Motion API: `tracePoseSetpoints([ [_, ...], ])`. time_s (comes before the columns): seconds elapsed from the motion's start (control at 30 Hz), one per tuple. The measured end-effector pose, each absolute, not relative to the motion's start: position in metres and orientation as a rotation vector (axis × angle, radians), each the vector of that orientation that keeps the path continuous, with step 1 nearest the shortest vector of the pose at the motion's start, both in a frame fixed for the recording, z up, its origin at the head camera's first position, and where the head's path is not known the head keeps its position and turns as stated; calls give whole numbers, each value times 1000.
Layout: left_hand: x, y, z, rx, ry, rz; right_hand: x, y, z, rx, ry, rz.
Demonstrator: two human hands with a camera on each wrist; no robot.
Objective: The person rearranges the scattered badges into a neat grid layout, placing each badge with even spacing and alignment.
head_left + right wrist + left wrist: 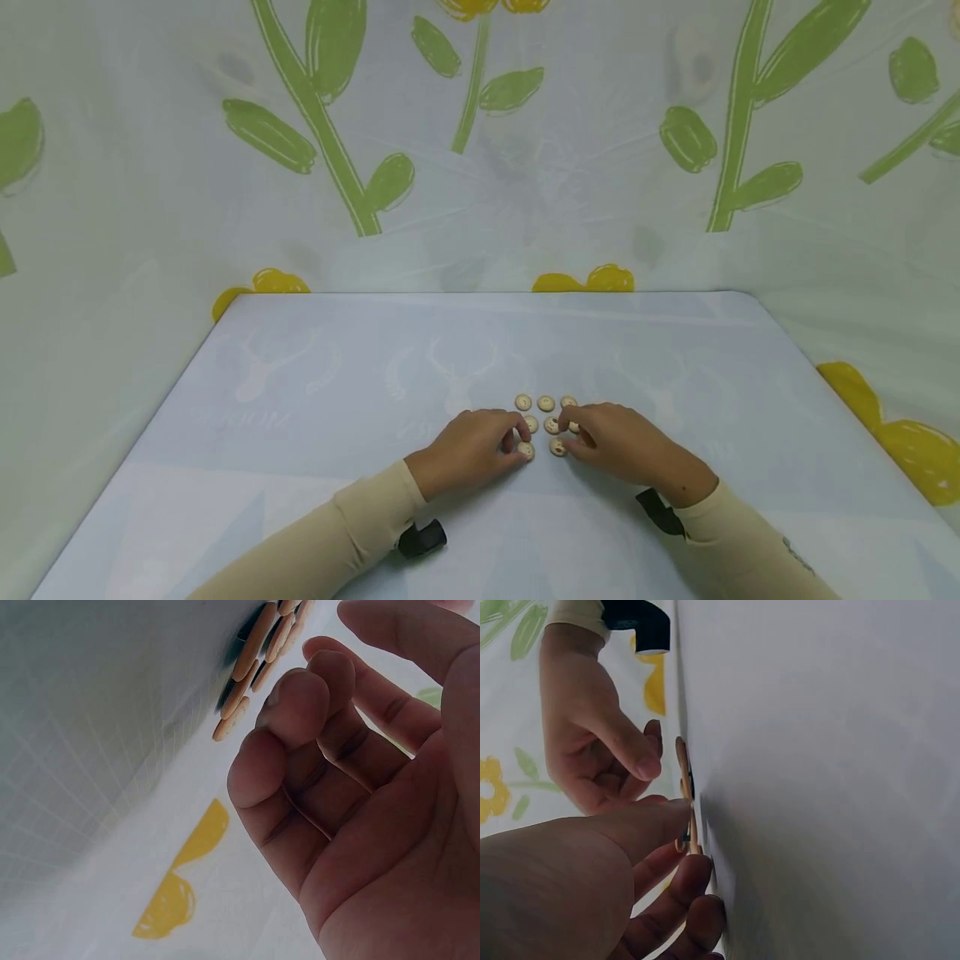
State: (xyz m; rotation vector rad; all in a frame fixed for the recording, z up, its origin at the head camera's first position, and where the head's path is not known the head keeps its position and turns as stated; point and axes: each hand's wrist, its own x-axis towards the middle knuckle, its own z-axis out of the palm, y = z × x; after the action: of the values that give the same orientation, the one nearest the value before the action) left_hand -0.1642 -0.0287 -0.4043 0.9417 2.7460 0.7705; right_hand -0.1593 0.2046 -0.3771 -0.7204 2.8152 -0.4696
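Note:
Several round, pale wooden buttons lie in short rows on the table. My left hand pinches the near-left button between thumb and index finger, low at the tabletop. In the left wrist view, the left hand's thumb meets the edge of a thin wooden disc, seen side-on. Just right of the near-middle button is my right hand, partly covering the right-hand buttons. The right wrist view shows this right hand with loosely bent fingers, thumb apart from them, and no button between.
The pale table has faint deer-head prints, and its far edge meets a white curtain with green leaves and yellow flowers. Black wrist straps sit at both beige sleeves.

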Motion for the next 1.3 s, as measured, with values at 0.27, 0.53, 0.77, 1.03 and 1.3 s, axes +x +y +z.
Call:
tracePoseSetpoints([
  [0.27,-165,-24,-405,941,2778,708,-159,205,-378,-739,2814,-453],
  [0.53,-167,-18,-407,949,2779,686,-160,209,-379,-743,2803,-435],
  [0.77,-168,-16,-408,968,2784,677,-160,212,-378,-770,2810,-427],
  [1.03,-166,-19,-408,953,2773,687,-160,209,-378,-781,2807,-429],
  [1.3,-167,-19,-411,958,2772,691,-160,209,-378,-777,2810,-422],
])
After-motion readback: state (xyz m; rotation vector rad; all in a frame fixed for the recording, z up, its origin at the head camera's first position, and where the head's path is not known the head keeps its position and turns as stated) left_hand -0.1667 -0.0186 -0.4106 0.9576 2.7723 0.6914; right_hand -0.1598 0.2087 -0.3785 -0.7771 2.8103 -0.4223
